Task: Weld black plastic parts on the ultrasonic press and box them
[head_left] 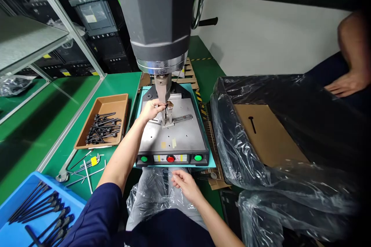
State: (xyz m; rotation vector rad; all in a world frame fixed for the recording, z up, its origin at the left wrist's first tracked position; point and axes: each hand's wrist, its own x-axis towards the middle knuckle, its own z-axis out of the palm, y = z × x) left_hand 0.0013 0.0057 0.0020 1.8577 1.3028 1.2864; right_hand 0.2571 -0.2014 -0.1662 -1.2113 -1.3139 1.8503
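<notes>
My left hand [151, 109] reaches onto the press plate [174, 135] and pinches a small dark part at the upright metal fixture [167, 115], right under the press horn [162, 88]. My right hand [185, 185] hovers low, over a clear plastic bag [153, 193] on my lap, with fingers curled together; what they hold is not clear. The machine's front panel shows two green buttons [198, 158] and a red one [171, 159].
A brown tray [102, 104] of black rod parts sits left of the press. A blue bin [17, 197] with several long black parts lies at bottom left. Loose metal tools [87, 164] rest on the green bench. A plastic-lined cardboard box [266, 131] holding one black part stands right. Another person's hand [346, 84] rests far right.
</notes>
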